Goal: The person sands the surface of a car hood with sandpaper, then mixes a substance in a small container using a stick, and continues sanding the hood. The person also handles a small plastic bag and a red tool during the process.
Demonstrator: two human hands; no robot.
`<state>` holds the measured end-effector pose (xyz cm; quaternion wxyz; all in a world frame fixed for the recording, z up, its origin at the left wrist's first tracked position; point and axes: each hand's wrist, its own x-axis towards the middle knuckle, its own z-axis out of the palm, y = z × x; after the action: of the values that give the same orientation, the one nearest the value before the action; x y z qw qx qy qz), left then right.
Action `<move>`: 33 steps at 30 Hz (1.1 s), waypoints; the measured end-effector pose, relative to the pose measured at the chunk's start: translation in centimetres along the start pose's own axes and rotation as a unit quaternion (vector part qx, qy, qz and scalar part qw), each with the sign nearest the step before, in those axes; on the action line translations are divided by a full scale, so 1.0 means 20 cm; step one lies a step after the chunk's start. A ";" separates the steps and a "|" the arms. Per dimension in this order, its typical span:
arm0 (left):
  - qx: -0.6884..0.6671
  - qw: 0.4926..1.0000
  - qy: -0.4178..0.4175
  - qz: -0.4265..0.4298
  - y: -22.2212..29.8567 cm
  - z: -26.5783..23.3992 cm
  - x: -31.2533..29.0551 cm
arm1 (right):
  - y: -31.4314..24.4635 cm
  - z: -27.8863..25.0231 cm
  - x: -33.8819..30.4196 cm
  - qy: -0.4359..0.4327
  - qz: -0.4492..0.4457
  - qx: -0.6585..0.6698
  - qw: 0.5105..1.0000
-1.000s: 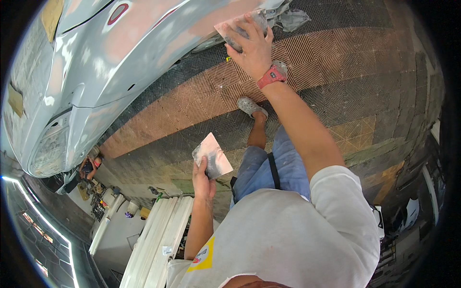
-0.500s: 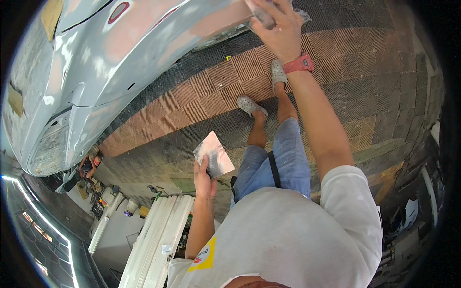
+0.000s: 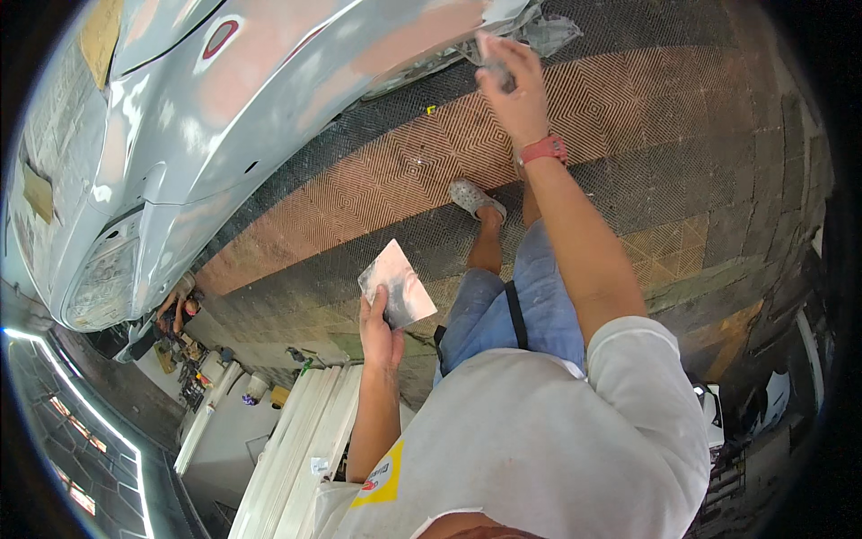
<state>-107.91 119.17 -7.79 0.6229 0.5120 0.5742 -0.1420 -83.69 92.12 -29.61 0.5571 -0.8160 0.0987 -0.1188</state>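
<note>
My left hand (image 3: 381, 332) grips a flat square putty board (image 3: 398, 286), thumb on top; pink and grey putty is smeared over its face. My right hand (image 3: 521, 101), wearing a red watch, is raised over the floor just off the edge of the car body. Its fingers are bent around a small putty spreader (image 3: 488, 47), pinkish and partly hidden by the fingers and blur. The grey car body (image 3: 211, 117) carries several pink filler patches and runs along the left and top. The spreader looks apart from the panel.
Crumpled clear plastic sheeting (image 3: 549, 38) hangs by the car's end. A patterned grate-like floor (image 3: 377, 180) spreads beneath me. White long panels (image 3: 296, 440) stand at lower left. Another person (image 3: 178, 310) crouches beyond the car. A small yellow piece (image 3: 431, 110) lies on the floor.
My right hand has come down and slightly left, away from the top edge, with the spreader still in it. My left hand and the putty board have barely moved.
</note>
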 end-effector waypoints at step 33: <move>-0.013 1.000 0.001 0.004 -0.05 -0.06 0.04 | -0.09 0.56 -0.43 0.003 0.014 0.059 0.998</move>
<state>-109.10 119.96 -8.76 0.6295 0.5065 0.5744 -0.1313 -88.49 105.19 -32.57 0.6053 -0.7801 0.1043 -0.1192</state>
